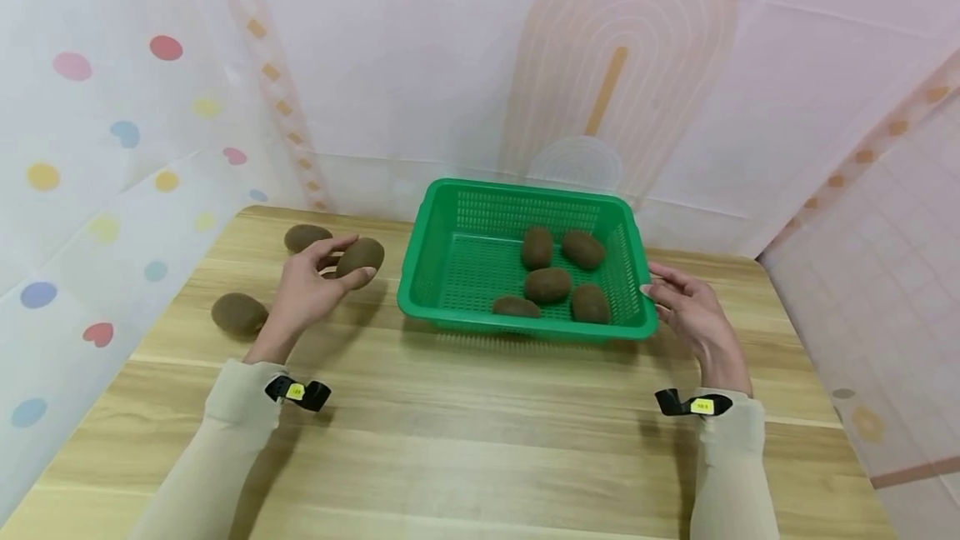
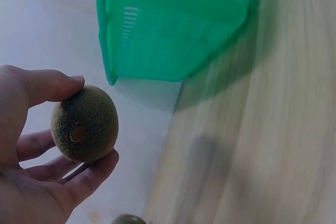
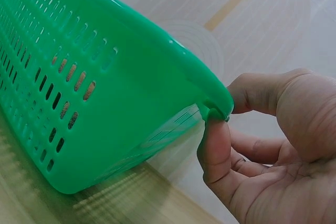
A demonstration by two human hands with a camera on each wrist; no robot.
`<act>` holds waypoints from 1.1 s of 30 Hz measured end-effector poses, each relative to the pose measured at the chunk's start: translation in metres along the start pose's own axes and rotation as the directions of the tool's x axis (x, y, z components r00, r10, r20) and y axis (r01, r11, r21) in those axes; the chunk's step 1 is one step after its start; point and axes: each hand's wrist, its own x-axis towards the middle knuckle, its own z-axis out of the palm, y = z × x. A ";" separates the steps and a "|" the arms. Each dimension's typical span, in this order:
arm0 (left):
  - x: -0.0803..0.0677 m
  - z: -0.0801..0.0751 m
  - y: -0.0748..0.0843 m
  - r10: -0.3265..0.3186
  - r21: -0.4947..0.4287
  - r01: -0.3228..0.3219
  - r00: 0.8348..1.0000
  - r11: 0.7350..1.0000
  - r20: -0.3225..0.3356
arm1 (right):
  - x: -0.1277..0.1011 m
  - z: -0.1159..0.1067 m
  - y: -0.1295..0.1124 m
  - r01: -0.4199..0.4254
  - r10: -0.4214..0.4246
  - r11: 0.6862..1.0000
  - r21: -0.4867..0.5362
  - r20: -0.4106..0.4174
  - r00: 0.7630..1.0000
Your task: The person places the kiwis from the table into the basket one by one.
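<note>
Between thumb and fingers, my left hand (image 1: 311,286) holds a kiwi (image 1: 362,262) above the table, left of a green plastic basket (image 1: 426,248). The left wrist view shows the same kiwi (image 2: 86,124) end-on, apart from the basket (image 2: 168,30). My right hand (image 1: 693,311) pinches the rim at the basket's right side; in the right wrist view the thumb and a finger (image 3: 215,145) meet on that rim (image 3: 220,95). Several kiwis lie in the basket's right half, among them one kiwi (image 1: 547,285) near the middle and another (image 1: 591,304) by the front right corner.
Two loose kiwis lie on the table at the left: one kiwi (image 1: 306,237) behind my left hand and another kiwi (image 1: 238,315) beside the left wrist. The wooden table (image 1: 480,440) ends at a patterned cloth backdrop (image 1: 397,90) behind the basket.
</note>
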 end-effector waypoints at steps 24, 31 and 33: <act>0.007 0.006 0.042 0.059 -0.123 -0.058 0.998 0.991 0.003 | -0.002 0.001 0.001 -0.013 0.013 1.000 -0.014 -0.004 1.000; 0.013 0.011 0.055 0.072 -0.121 -0.070 0.997 0.990 0.017 | 0.001 0.000 0.000 -0.007 0.007 1.000 -0.008 -0.004 1.000; 0.014 0.013 0.058 0.072 -0.128 -0.069 0.997 0.989 0.022 | 0.001 0.000 0.000 -0.007 0.006 1.000 -0.006 -0.003 1.000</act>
